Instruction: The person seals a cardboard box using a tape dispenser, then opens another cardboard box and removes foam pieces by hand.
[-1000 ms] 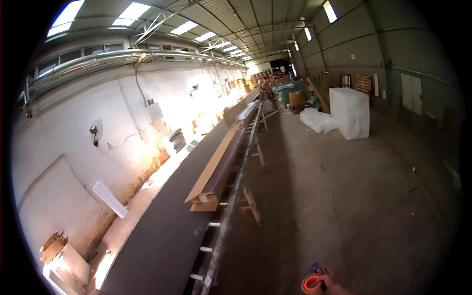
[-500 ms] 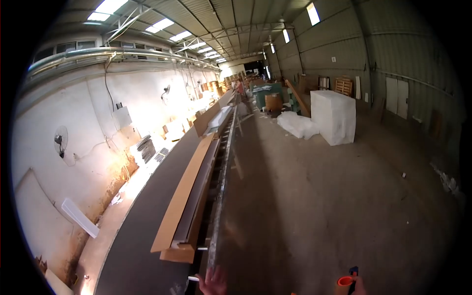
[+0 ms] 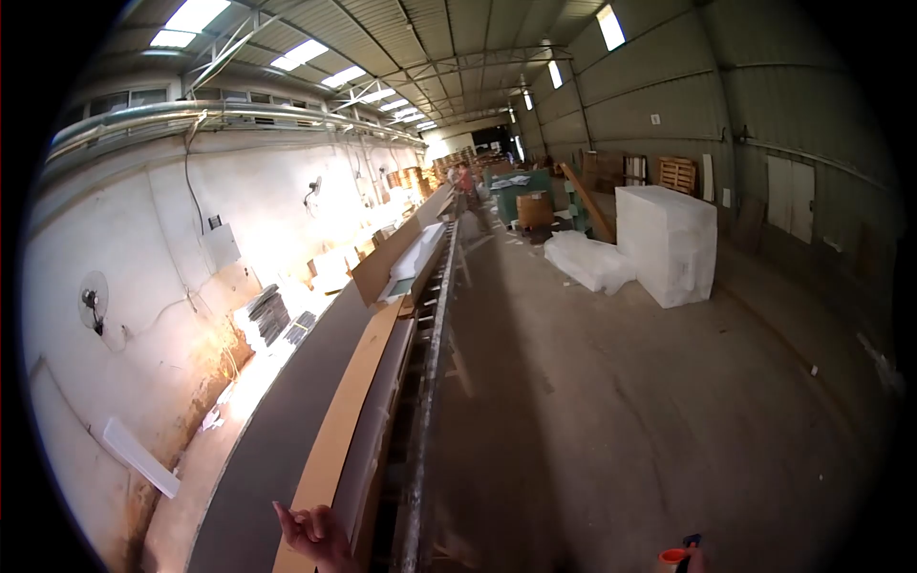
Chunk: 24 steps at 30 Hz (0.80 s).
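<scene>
Dark grey worktop [image 3: 260, 477] at left; long cardboard box [image 3: 349, 411] lying lengthwise on it; left hand [image 3: 315, 535] at box's near end, one finger out, others curled, can't tell if gripping; further right, bottom edge, orange-ringed roll [image 3: 671, 554] grasped in right hand [image 3: 695, 558].
</scene>
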Tool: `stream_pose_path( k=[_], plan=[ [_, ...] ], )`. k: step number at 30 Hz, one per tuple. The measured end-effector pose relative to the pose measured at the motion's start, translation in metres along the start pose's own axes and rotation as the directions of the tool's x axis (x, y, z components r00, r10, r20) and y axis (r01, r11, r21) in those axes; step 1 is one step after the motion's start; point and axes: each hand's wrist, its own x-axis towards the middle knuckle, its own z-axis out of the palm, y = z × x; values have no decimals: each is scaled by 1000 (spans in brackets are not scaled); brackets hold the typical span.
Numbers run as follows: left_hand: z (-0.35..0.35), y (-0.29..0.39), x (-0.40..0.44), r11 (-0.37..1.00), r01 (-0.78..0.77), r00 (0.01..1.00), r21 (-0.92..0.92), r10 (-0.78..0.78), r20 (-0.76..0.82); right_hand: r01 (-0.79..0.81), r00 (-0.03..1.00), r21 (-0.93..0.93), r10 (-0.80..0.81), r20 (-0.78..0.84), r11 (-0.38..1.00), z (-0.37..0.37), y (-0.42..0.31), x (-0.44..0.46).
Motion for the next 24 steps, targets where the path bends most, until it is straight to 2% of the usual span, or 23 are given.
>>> stream_pose_path(
  k=[1,3,5,6,7,9,10,12,13,14,15,17,19,21,23,24],
  plan=[
    [2,-17,11,998,9,997,62,-5,-74,-64,997,-22,65,29,998,53,-4,11],
    [-9,-57,34,984,41,976,175,-2,-217,80,991,61,-72,-116,995,163,-17,40],
    [-52,-89,55,977,110,957,184,-55,-284,42,999,-118,-40,26,992,250,-25,98],
    [-70,-103,63,971,148,943,186,-81,-323,111,993,-197,-100,66,974,304,-34,99],
    [-74,-117,70,926,163,923,340,-22,-384,180,982,-272,-155,113,945,364,-42,94],
    [-83,-152,89,769,212,879,603,119,-461,260,943,-299,-174,285,918,461,-55,96],
    [-123,-165,101,675,179,925,716,132,-356,236,932,-277,-136,335,932,502,-57,106],
    [-143,-199,125,313,119,950,942,241,-200,174,908,-283,-42,417,943,570,-57,128],
    [-150,-222,134,110,87,957,990,267,-114,208,893,-281,-64,446,937,594,-51,152],
    [-74,-227,140,-232,147,989,962,52,-138,249,872,-273,-92,481,929,625,-46,184],
    [-91,-247,158,-541,-21,999,841,28,43,285,850,-265,-115,515,921,655,-41,208],
    [-114,-282,196,-530,-335,933,779,-70,353,273,854,-186,-149,499,944,718,-41,246],
    [-116,-312,220,-560,-373,924,740,-154,350,236,872,-165,-133,471,958,763,-42,311],
    [-122,-339,237,-589,-409,901,697,-139,411,341,856,-179,-225,465,923,832,-59,332],
    [-118,-352,244,-623,-343,927,703,-102,362,517,802,-233,-370,469,824,903,-69,358],
    [-124,-355,244,-630,-302,941,715,-77,329,566,767,-256,-387,511,784,938,-70,373]
  ],
)
